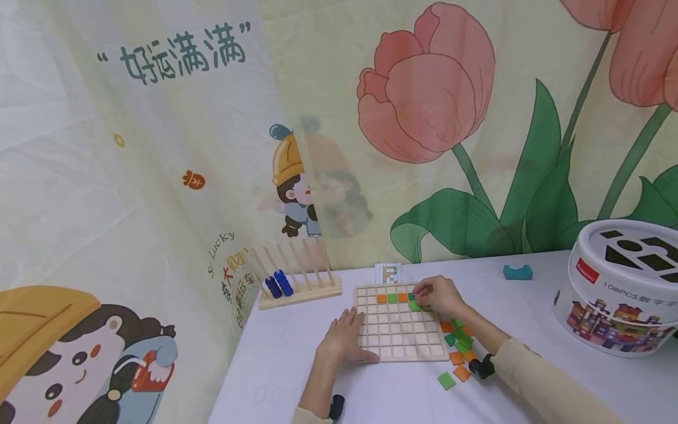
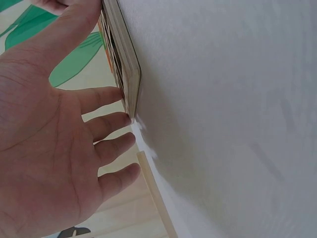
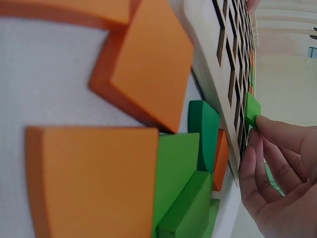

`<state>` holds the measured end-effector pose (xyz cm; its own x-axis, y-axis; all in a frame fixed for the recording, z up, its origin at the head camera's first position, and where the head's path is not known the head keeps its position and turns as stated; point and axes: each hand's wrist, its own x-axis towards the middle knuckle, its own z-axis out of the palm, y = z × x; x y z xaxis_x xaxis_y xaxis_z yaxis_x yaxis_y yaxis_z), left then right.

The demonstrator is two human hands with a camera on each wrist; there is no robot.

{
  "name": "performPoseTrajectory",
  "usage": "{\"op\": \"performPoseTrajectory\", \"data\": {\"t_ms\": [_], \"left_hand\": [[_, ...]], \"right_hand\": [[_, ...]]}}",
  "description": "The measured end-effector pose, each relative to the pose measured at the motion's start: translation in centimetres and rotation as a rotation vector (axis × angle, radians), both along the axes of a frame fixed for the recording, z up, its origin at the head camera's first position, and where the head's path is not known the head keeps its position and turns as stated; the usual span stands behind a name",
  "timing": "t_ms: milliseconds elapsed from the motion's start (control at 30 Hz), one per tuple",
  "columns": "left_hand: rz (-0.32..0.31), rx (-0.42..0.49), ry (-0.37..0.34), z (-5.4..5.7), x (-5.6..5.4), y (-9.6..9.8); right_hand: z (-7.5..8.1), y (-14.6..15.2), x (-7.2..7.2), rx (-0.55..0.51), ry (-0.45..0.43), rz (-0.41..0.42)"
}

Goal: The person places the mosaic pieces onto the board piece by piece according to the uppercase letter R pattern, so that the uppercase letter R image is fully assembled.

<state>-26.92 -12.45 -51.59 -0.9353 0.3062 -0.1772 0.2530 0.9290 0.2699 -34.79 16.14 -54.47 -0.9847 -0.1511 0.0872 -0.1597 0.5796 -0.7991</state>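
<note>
A square wooden grid board (image 1: 401, 340) lies on the table, with a row of orange and green tiles (image 1: 392, 298) in its upper cells. My left hand (image 1: 344, 338) rests at the board's left edge, fingers spread. In the left wrist view, fingertips of the left hand (image 2: 49, 124) touch the board's side (image 2: 130, 74). Over the upper right cells, my right hand (image 1: 441, 295) pinches a light green square tile (image 3: 252, 109) between thumb and fingers. Orange and green tiles (image 1: 463, 340) are heaped beside the board's right edge; several appear close up in the right wrist view.
A small printed pattern card (image 1: 388, 273) lies behind the board. Back left stands a wooden peg rack (image 1: 304, 292) with blue beads. On the right are a white bucket (image 1: 625, 294) with a shape-cut lid and a teal block (image 1: 518, 272). A printed curtain hangs behind.
</note>
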Motion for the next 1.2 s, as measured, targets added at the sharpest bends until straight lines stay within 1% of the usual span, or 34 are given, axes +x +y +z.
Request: {"op": "performPoseTrajectory", "data": {"t_ms": [67,233,400,500,600,667,867,1033,1200], "left_hand": [[0.003,0.004,0.001,0.0,0.0,0.0],[0.009,0.025,-0.007,-0.2,0.1,-0.1],[0.020,0.016,-0.001,-0.2,0.3,-0.3],[0.028,0.019,0.005,-0.2,0.4,-0.6],[0.028,0.025,0.011,-0.2,0.5,-0.8],[0.023,0.022,0.014,-0.2,0.5,-0.8],[-0.011,0.001,0.022,0.1,0.3,-0.4],[-0.012,-0.040,0.018,-0.1,0.2,-0.2],[-0.008,-0.057,0.030,-0.1,0.2,-0.1]], "right_hand": [[-0.1,-0.1,-0.1,0.007,0.011,0.006],[-0.4,-0.2,-0.3,0.047,0.016,-0.012],[-0.5,-0.5,-0.5,0.058,0.015,-0.015],[-0.2,-0.6,-0.5,0.048,-0.011,-0.013],[0.1,-0.5,-0.3,0.037,-0.042,-0.027],[0.3,-0.2,-0.1,0.034,-0.041,-0.030],[0.8,0.8,0.9,0.060,-0.001,-0.051],[1.0,1.8,1.8,0.082,-0.021,-0.045],[1.5,2.6,3.1,0.118,-0.029,-0.015]]}}
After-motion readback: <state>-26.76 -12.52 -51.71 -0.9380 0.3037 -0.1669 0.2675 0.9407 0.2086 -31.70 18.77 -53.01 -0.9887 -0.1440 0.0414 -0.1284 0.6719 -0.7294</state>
